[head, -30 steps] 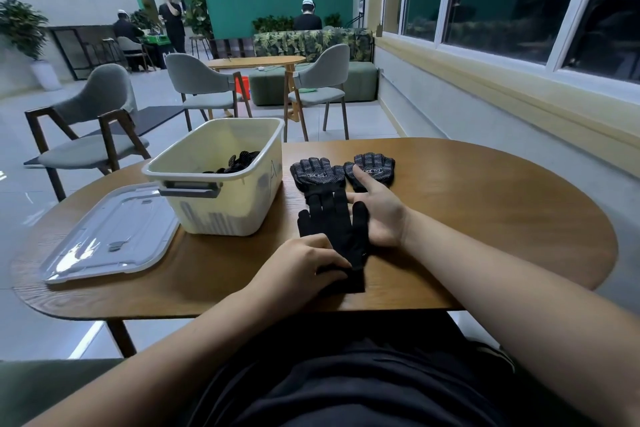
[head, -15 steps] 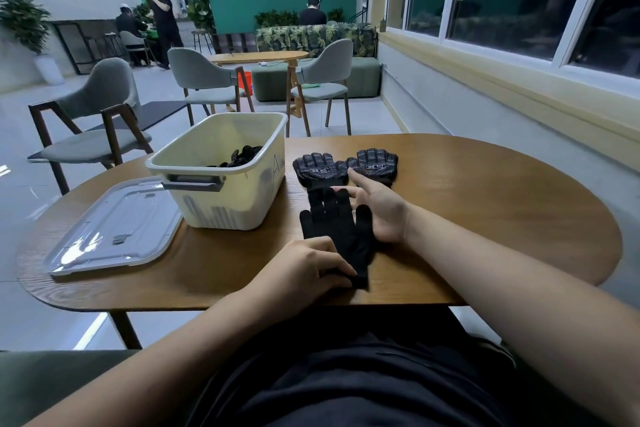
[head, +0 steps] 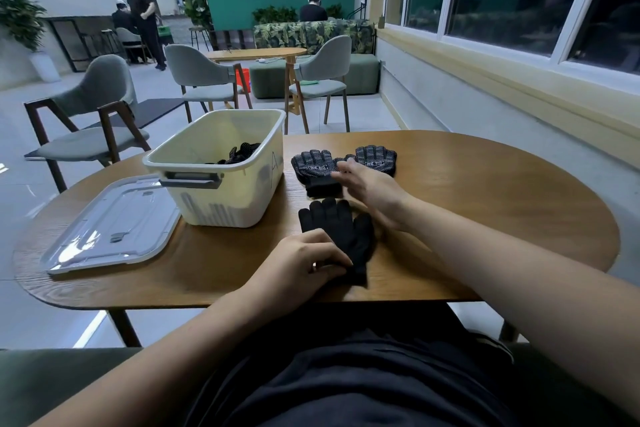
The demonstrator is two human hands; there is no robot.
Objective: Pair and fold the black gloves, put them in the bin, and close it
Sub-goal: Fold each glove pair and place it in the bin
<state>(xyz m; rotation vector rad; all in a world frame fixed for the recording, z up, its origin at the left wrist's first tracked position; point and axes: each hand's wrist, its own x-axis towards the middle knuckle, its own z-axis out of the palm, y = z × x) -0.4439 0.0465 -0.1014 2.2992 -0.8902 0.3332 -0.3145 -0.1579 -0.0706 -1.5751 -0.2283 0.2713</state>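
Two dotted gloves (head: 313, 168) sit partly covered by my right hand (head: 370, 185), fingers straight. My left hand (head: 304, 263) pinches the plain glove (head: 337, 232) at its hidden cuff.

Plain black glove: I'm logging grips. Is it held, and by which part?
The left hand grips the plain black glove at its cuff end; the right hand holds nothing.
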